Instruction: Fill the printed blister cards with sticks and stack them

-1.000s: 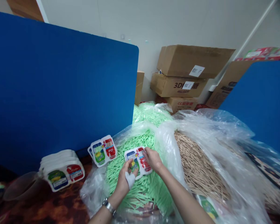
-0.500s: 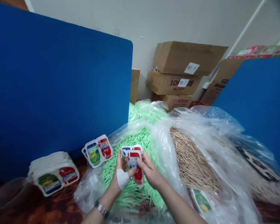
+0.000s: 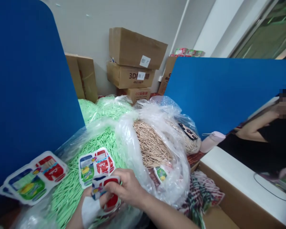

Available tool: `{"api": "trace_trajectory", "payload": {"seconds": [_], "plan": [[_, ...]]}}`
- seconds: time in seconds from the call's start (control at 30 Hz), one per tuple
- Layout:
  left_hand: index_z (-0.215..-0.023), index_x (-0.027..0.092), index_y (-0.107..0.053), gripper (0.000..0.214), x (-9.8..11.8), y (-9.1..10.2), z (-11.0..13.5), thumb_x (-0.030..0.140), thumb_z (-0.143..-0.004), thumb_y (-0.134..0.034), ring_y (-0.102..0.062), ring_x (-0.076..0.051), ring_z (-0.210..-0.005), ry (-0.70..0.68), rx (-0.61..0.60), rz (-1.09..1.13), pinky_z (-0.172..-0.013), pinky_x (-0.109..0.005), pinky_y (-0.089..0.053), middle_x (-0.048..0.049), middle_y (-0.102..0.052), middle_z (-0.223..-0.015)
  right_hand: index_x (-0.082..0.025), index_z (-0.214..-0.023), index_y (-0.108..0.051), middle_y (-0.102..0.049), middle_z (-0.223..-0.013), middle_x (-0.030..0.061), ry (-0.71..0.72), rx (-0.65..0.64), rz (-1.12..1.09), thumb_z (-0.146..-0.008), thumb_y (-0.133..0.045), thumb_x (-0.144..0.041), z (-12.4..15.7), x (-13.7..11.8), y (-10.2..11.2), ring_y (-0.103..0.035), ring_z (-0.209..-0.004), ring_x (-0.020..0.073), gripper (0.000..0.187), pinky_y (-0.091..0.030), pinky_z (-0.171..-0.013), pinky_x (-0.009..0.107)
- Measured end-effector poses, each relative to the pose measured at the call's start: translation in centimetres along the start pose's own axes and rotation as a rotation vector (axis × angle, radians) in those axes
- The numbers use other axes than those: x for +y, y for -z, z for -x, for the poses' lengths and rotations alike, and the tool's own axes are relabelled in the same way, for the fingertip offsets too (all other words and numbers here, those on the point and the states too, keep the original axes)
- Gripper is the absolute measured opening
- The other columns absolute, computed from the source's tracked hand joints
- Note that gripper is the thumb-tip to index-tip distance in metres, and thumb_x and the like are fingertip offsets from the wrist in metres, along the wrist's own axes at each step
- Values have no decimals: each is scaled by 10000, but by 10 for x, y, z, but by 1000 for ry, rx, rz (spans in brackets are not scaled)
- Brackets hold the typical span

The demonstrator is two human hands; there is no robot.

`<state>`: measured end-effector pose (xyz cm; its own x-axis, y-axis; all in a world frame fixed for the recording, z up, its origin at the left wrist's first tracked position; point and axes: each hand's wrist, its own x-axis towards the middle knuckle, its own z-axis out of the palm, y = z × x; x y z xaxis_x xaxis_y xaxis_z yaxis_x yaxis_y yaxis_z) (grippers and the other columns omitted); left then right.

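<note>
My left hand [image 3: 87, 200], with a white wrap round the palm, is closed on a flat double-jar printed packet [image 3: 113, 203] with red and blue artwork. The right hand [image 3: 128, 187] pinches the upper part of the same packet between thumb and fingers, so both hands touch it. Just beyond them, over the green sticks [image 3: 73, 190], are overlapping packets with green lemon and red cola pictures [image 3: 87, 170]; whether my left hand also supports these is hidden. Farther left lie more such packets [image 3: 30, 187], overlapping each other.
Brown sticks [image 3: 152, 146] fill a clear plastic bag [image 3: 126, 133] beside the green ones. An open carton [image 3: 238, 203] holds patterned wrapped pieces [image 3: 200, 194]. Blue panels [image 3: 26, 79] flank the heap. Cartons [image 3: 135, 47] are stacked behind. Another person [image 3: 259, 133] sits at right.
My view has turned right, bringing the open carton and the other person into sight. Both hands now sit lower left in the picture, and the right hand has moved over the held packet.
</note>
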<state>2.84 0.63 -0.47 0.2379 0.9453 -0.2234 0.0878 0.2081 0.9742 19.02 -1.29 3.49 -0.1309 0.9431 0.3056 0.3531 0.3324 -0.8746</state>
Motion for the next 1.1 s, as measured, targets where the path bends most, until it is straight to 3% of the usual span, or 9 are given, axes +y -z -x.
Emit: {"api": "trace_trajectory", "payload": {"seconds": [0.1, 0.2, 0.3, 0.37, 0.43, 0.5, 0.6, 0.77, 1.1], "plan": [[-680, 168, -720, 401, -8, -10, -1, 534, -531, -792, -653, -222, -556, 43, -45, 59, -541, -299, -553, -30, -714, -595, -196, -679, -568, -536, -644, -17, 51, 30, 147, -881, -530, -376, 9, -2, 10, -487, -613, 116, 273, -389, -591, 224], [-609, 164, -704, 375, -9, -16, -4, 509, -504, -807, -632, -216, -527, 70, -98, 16, -502, -281, -525, -28, -701, -562, -190, -772, -602, -586, -708, 14, 80, -30, 221, -909, -476, -331, 19, -5, 22, -530, -660, 132, 234, -415, -621, 233], [-602, 174, -705, 301, -4, -21, -5, 420, -482, -831, -637, -225, -555, 47, -118, -24, -528, -283, -524, -22, -707, -577, -202, -1018, -608, -659, -864, 28, 59, -167, 163, -935, -454, -313, 27, 2, 49, -605, -773, 140, 208, -454, -689, 239], [-644, 178, -717, 306, -4, -25, -3, 409, -477, -829, -643, -231, -558, 68, -75, 5, -529, -291, -524, -26, -721, -594, -231, -1215, -506, -671, -993, 24, -25, -169, 155, -961, -417, -320, 31, 20, 78, -632, -844, 133, 285, -475, -728, 243], [-677, 180, -719, 324, -7, -29, 0, 411, -476, -825, -641, -226, -536, 91, -8, 49, -509, -288, -516, -28, -730, -596, -212, -1200, -512, -651, -1062, 51, -178, -36, 451, -993, -316, -294, 32, 48, 112, -621, -927, 145, 297, -473, -784, 267], [-683, 181, -713, 321, -12, -34, 3, 399, -477, -828, -637, -212, -529, 77, 42, 79, -512, -276, -510, -23, -733, -600, -196, -1105, -575, -646, -1071, 68, -344, -113, 990, -982, -340, -279, 32, 80, 142, -594, -992, 163, 278, -447, -853, 281], [-673, 166, -713, 337, -20, -41, 4, 424, -486, -824, -628, -205, -510, 95, -7, 90, -505, -274, -502, -27, -715, -571, -113, -1009, -626, -640, -1050, 167, -450, -168, 1192, -868, -547, -248, 34, 121, 166, -565, -1026, 270, 211, -437, -850, 363], [-685, 143, -714, 406, -23, -47, 4, 486, -493, -814, -616, -205, -499, 94, -45, 76, -517, -285, -502, -30, -682, -541, -126, -997, -635, -640, -1041, 169, -465, -245, 1334, -858, -465, -95, 35, 154, 161, -540, -1034, 269, 221, -406, -859, 391], [-678, 132, -710, 401, -21, -45, 6, 475, -503, -822, -605, -188, -505, 83, -23, 119, -510, -264, -479, -42, -699, -567, -85, -1008, -632, -625, -1012, 208, -405, -310, 1480, -863, -403, -69, 29, 175, 149, -543, -984, 296, 272, -353, -884, 458]]}}
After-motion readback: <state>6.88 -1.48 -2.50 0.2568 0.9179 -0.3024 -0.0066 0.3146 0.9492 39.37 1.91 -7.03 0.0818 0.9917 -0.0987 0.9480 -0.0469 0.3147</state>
